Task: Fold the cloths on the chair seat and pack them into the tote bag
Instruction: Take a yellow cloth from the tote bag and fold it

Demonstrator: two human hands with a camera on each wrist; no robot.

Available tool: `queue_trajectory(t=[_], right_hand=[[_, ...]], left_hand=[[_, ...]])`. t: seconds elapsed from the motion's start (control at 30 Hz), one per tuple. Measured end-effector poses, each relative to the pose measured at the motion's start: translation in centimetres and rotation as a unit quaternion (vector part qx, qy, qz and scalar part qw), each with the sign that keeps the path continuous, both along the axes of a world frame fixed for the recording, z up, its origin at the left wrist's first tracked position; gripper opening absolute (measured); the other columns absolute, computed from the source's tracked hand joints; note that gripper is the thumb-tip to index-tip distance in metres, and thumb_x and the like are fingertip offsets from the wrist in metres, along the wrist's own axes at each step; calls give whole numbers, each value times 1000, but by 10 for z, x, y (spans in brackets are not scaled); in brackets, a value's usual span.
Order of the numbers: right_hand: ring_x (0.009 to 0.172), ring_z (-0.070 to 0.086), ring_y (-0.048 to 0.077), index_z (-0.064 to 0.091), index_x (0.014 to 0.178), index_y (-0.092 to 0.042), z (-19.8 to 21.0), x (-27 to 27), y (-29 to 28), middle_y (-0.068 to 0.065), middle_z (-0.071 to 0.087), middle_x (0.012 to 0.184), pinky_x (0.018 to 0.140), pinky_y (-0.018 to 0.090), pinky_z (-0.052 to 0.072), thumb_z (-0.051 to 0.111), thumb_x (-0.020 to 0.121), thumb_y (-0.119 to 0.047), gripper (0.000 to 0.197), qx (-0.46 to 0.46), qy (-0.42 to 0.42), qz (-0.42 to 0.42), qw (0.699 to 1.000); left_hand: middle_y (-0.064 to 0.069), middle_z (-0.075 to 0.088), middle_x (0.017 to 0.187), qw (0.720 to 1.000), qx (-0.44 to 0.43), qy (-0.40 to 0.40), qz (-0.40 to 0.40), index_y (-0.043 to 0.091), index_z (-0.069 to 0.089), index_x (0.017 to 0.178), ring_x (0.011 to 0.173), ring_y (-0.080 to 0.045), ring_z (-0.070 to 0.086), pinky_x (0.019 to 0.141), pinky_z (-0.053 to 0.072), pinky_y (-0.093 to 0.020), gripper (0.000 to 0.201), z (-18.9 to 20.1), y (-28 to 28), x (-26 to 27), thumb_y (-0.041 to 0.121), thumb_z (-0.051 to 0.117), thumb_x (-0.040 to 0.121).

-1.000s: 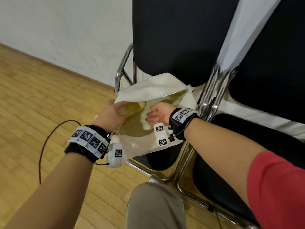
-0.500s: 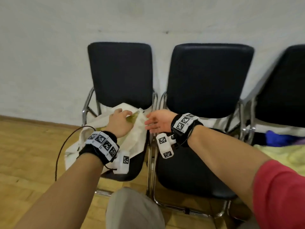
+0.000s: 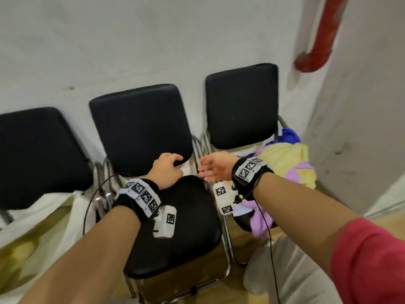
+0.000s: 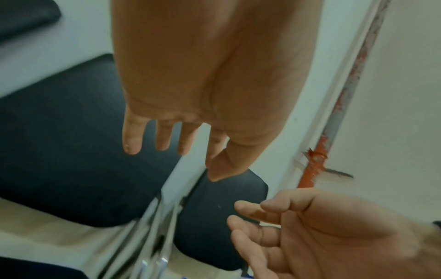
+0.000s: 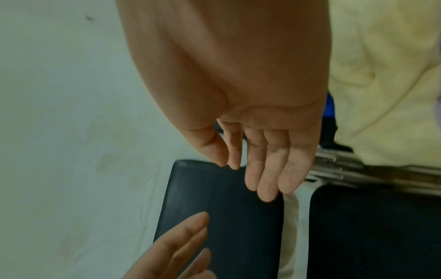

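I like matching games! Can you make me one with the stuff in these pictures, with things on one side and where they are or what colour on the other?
Things:
1. tote bag
2. pile of cloths
3. pipe
4. middle chair seat

Places and colours:
A. red, up on the wall
B. black, with nothing lying on it
C. cream, on the left chair
D. yellow and purple, on the right chair

Pairs: 1-C, 2-D, 3-A, 4-B
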State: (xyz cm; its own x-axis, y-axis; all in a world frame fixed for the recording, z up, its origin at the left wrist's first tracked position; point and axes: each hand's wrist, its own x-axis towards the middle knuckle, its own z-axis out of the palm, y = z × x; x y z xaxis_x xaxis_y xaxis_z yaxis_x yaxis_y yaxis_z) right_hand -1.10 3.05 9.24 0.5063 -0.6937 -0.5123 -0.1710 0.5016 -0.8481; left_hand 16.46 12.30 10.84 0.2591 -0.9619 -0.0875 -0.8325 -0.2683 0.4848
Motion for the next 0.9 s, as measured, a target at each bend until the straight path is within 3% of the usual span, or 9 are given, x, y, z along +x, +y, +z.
queue_trajectory(t=[0.1, 0.17, 0.3, 0.43, 0.57, 0.7, 0.8, 0.9], right_hand=[[76, 61, 24, 56, 99, -12, -5, -58, -23, 9, 62, 89, 68, 33, 49, 49, 100, -12, 7, 10, -16, -39, 999], [78, 64, 24, 57, 94, -12, -9, -94, -37, 8, 62, 86, 72, 34, 51, 50, 100, -13, 10, 9, -15, -70, 997], [78, 65, 26, 60, 93, -9, -26, -158, -59, 10, 64, 86, 70, 35, 53, 52, 99, -13, 11, 20, -12, -143, 989], [72, 64, 28, 57, 95, -7, -48, -203, -73, 12, 63, 87, 63, 32, 51, 47, 98, -7, 10, 37, -5, -215, 976], [74, 63, 28, 56, 90, -5, -73, -228, -87, 11, 62, 89, 63, 35, 51, 47, 97, -6, 12, 51, 23, -261, 964], [83, 64, 30, 59, 92, -4, -102, -239, -100, 13, 62, 97, 65, 36, 54, 52, 91, -7, 7, 75, 54, -274, 957], [77, 62, 30, 60, 95, -4, -121, -240, -109, 13, 61, 96, 63, 35, 54, 54, 89, -6, 9, 86, 70, -272, 956], [71, 58, 29, 60, 93, -3, -132, -235, -118, 14, 57, 88, 58, 34, 51, 51, 91, -3, 9, 99, 76, -270, 955]], left_hand=[[-1, 49, 141, 999, 7, 25, -48, 31, 57, 133, 128, -30, 51, 107, 44, -47, 57, -2, -32, -48, 30, 62, 76], [-4, 52, 139, 997, 11, 24, -75, 26, 58, 133, 123, -29, 55, 105, 46, -46, 57, -10, -53, -73, 28, 62, 76], [-10, 53, 136, 994, 13, 16, -107, 12, 58, 135, 124, -25, 54, 104, 42, -28, 51, -23, -80, -125, 10, 64, 85], [-5, 51, 133, 990, 32, 17, -134, 12, 57, 136, 121, -22, 54, 91, 39, -20, 50, -42, -104, -159, 7, 62, 87], [-6, 51, 136, 987, 46, 26, -150, 11, 57, 135, 118, -22, 57, 94, 46, -27, 51, -57, -119, -176, 6, 61, 85], [-6, 56, 134, 990, 45, 32, -129, 14, 61, 130, 118, -22, 56, 97, 44, -28, 45, -72, -129, -182, 9, 60, 85], [-5, 54, 138, 989, 66, 40, -124, 18, 61, 129, 119, -19, 55, 98, 45, -29, 44, -85, -138, -183, 12, 59, 86], [-6, 49, 142, 988, 79, 41, -126, 19, 59, 131, 116, -19, 57, 89, 44, -25, 44, -96, -145, -181, 12, 58, 88]])
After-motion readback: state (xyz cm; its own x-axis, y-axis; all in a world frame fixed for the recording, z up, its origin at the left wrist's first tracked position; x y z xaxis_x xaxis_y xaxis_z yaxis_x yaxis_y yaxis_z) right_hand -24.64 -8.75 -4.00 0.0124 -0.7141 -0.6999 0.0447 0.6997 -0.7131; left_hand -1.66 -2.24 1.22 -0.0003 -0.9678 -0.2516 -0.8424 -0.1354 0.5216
